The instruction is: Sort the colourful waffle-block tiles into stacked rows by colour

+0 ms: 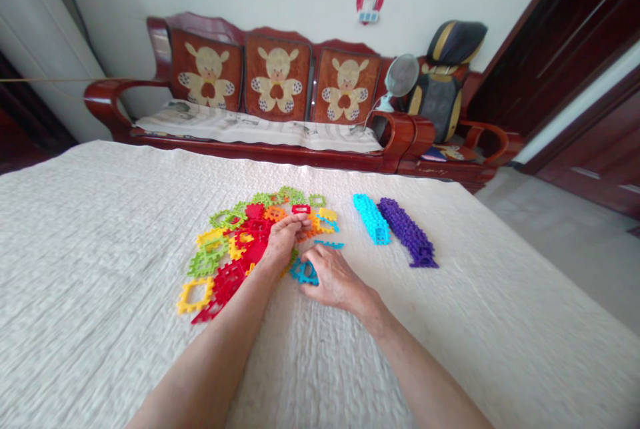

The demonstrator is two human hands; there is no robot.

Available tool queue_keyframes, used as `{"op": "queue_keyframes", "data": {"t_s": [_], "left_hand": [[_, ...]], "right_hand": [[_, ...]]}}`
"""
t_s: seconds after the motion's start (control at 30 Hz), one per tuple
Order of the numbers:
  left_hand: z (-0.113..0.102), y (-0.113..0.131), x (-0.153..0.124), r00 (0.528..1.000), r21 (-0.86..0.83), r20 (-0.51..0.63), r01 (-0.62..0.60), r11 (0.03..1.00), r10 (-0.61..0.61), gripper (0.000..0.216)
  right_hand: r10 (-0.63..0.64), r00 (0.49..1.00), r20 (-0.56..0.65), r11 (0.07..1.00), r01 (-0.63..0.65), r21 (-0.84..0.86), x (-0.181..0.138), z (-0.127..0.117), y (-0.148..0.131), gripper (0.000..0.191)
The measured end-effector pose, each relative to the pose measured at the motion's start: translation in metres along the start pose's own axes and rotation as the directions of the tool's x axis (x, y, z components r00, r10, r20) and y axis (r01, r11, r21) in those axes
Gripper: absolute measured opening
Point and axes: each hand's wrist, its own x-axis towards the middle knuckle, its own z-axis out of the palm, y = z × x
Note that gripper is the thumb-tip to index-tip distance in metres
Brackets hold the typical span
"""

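Note:
My left hand (284,240) reaches over a pile of flat plastic interlocking tiles, its fingers stretched out with nothing visible in them. Red tiles (256,229) lie under and beside it, with orange tiles (275,213) just past the fingers. Close by on the right, my right hand (334,277) has its fingers curled at the edge of a blue interlocking tile (304,272), which it grips. Part of that tile is hidden by the fingers. Another blue tile (329,244) lies flat just beyond the right hand.
Green tiles (205,262) and a yellow square frame tile (195,295) lie at the pile's left. A light-blue stack of tiles (371,219) and a purple stack (407,232) rest to the right on the quilted cover (125,235). Behind stands a wooden sofa (280,150).

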Motion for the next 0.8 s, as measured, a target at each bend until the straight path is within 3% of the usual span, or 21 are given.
{"op": "queue_keyframes", "data": {"t_s": [0.13, 0.3, 0.43, 0.5, 0.6, 0.7, 0.8], "left_hand": [[0.002, 0.001, 0.000, 1.000, -0.007, -0.019, 0.009, 1.000, -0.009, 0.021], [0.003, -0.004, 0.002, 1.000, 0.078, -0.025, -0.013, 0.997, 0.015, 0.019], [0.001, -0.019, 0.006, 0.985, 0.275, 0.039, -0.173, 0.946, 0.169, 0.019], [-0.001, -0.026, 0.006, 0.946, 0.427, 0.138, -0.325, 0.844, 0.294, 0.021], [-0.001, -0.030, 0.000, 0.860, 0.630, 0.324, -0.507, 0.588, 0.393, 0.028], [0.001, -0.028, -0.009, 0.802, 0.733, 0.458, -0.585, 0.348, 0.383, 0.034], [0.005, -0.024, -0.017, 0.780, 0.781, 0.539, -0.604, 0.159, 0.318, 0.034]], "right_hand": [[-0.001, 0.999, -0.048, 0.999, 0.002, 0.037, 0.002, -0.003, 0.011, 0.034], [0.100, 0.964, -0.247, 0.994, -0.088, 0.058, 0.003, -0.020, 0.045, 0.035], [0.165, 0.945, -0.283, 0.985, -0.146, 0.089, 0.001, -0.024, 0.064, 0.038], [0.170, 0.939, -0.298, 0.984, -0.143, 0.110, 0.000, -0.024, 0.068, 0.038], [0.160, 0.928, -0.336, 0.984, -0.125, 0.124, 0.000, -0.021, 0.071, 0.039], [0.145, 0.924, -0.353, 0.987, -0.109, 0.122, 0.000, -0.016, 0.074, 0.039], [0.139, 0.915, -0.378, 0.987, -0.096, 0.132, 0.000, -0.009, 0.079, 0.038]]}}
